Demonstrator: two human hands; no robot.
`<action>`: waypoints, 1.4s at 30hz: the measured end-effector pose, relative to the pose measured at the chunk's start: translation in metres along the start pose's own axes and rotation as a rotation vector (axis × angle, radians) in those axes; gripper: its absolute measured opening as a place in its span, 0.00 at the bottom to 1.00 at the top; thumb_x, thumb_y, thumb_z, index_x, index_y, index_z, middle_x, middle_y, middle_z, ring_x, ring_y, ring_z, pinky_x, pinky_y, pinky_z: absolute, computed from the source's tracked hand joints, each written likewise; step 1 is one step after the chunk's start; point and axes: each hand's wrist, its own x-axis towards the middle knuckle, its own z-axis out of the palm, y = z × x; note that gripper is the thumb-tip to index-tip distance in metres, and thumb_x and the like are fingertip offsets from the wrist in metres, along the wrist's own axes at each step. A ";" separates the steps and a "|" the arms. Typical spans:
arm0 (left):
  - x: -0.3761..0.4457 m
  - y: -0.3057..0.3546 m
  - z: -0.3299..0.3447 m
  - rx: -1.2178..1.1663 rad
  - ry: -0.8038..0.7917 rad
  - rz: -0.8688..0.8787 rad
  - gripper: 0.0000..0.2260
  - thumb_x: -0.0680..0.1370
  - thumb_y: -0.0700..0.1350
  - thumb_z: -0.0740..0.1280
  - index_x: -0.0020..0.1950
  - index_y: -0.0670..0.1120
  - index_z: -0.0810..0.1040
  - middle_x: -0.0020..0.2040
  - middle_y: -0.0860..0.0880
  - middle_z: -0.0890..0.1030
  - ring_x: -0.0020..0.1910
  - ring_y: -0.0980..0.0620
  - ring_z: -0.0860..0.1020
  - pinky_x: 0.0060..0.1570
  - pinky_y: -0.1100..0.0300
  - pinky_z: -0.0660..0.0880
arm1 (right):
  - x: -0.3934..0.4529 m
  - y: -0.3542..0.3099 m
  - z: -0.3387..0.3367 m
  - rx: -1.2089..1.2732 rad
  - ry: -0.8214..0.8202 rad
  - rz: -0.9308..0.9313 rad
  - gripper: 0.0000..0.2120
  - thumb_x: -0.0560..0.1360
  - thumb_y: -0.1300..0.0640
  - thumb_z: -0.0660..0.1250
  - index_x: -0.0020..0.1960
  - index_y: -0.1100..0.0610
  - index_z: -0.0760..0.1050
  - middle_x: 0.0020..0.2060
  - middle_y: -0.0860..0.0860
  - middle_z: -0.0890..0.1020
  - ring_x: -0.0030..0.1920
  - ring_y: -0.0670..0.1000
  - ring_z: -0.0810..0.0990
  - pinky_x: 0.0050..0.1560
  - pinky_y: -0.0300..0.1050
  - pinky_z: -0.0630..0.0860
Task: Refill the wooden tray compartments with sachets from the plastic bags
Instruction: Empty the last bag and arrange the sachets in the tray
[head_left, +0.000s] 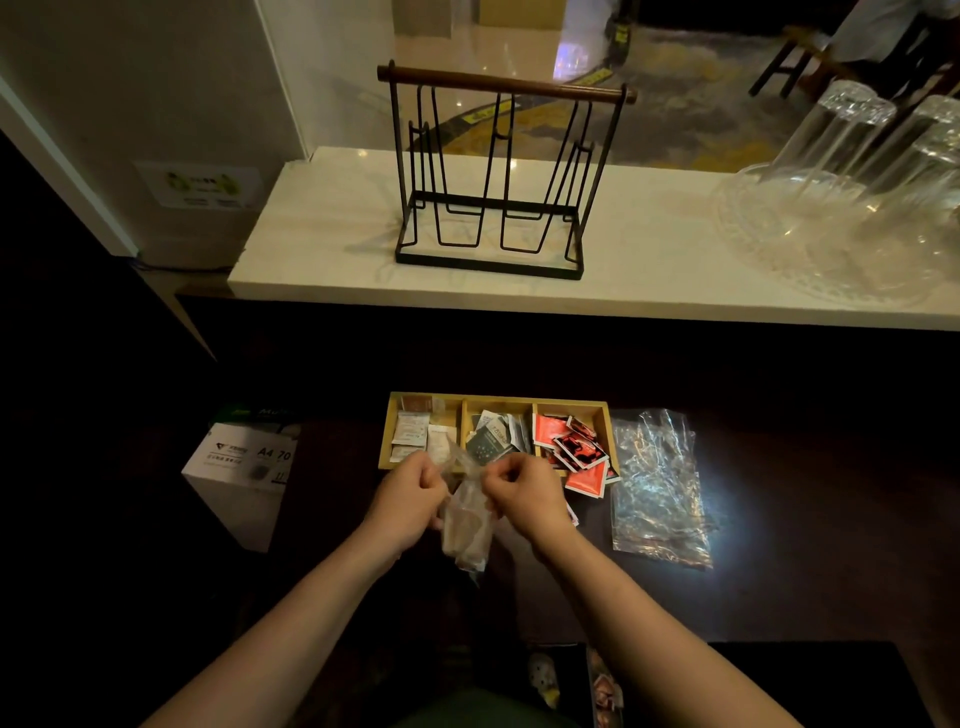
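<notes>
A wooden tray (498, 403) with three compartments sits on the dark counter. White sachets (410, 428) lie in its left compartment, grey-green sachets (491, 441) in the middle, and red sachets (571, 447) spill from the right one over the front rim. Just in front of the tray, my left hand (408, 496) and my right hand (519, 491) each pinch the top of a clear plastic bag (467, 530) that hangs between them with brownish sachets inside. An empty-looking clear plastic bag (657, 483) lies flat to the right of the tray.
A white box of A4 paper (241, 470) stands to the left. On the raised marble ledge (322, 260) behind are a black wire rack (493, 176) with a wooden bar and upturned glasses (857, 171) on a glass tray. Small packets (605, 691) lie near the bottom edge.
</notes>
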 end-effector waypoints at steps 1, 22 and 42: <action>0.000 0.001 -0.005 0.017 0.041 -0.001 0.10 0.75 0.34 0.62 0.37 0.44 0.64 0.33 0.47 0.70 0.30 0.51 0.73 0.35 0.54 0.76 | 0.001 0.002 -0.005 -0.032 0.035 -0.008 0.06 0.73 0.66 0.66 0.39 0.58 0.76 0.32 0.52 0.80 0.29 0.47 0.78 0.32 0.40 0.78; -0.007 0.037 -0.019 0.232 0.073 0.025 0.02 0.74 0.43 0.64 0.42 0.48 0.76 0.28 0.49 0.82 0.32 0.55 0.79 0.34 0.60 0.75 | -0.036 -0.024 0.002 -0.713 -0.032 -0.528 0.26 0.77 0.47 0.64 0.71 0.53 0.59 0.57 0.54 0.80 0.50 0.55 0.82 0.39 0.44 0.72; 0.014 -0.024 -0.036 -0.360 0.112 -0.303 0.08 0.81 0.46 0.56 0.51 0.44 0.72 0.39 0.45 0.77 0.35 0.49 0.74 0.37 0.53 0.74 | -0.005 -0.076 0.004 -0.541 -0.070 -0.753 0.07 0.74 0.52 0.69 0.44 0.56 0.78 0.38 0.52 0.83 0.40 0.51 0.82 0.39 0.44 0.76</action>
